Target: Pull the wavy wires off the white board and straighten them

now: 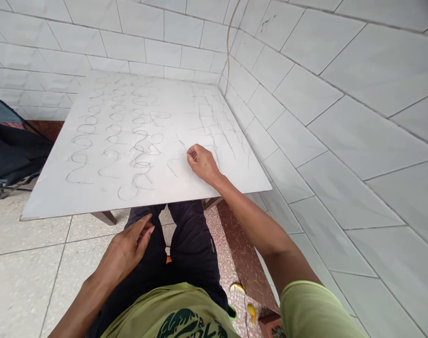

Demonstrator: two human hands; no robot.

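Note:
My right hand [202,164] is closed in a pinch just above the white tabletop [58,197]. A short thin wire [180,141] reaches its fingertips and seems gripped there. Near it on the board lies a small bent wire [172,169]. Rows of curved, S-like wires [141,155] cover the left and middle of the top. Straighter wire pieces [214,124] lie scattered along the right side. Over my lap, below the table's front edge, my left hand [127,244] hangs with thumb and fingers apart, holding nothing that I can see.
Tiled walls [340,141] close in the table at the back and right. A dark folding chair [16,150] stands at the left. A thin cable [228,47] runs down the wall corner. Wooden table legs [106,217] show under the board.

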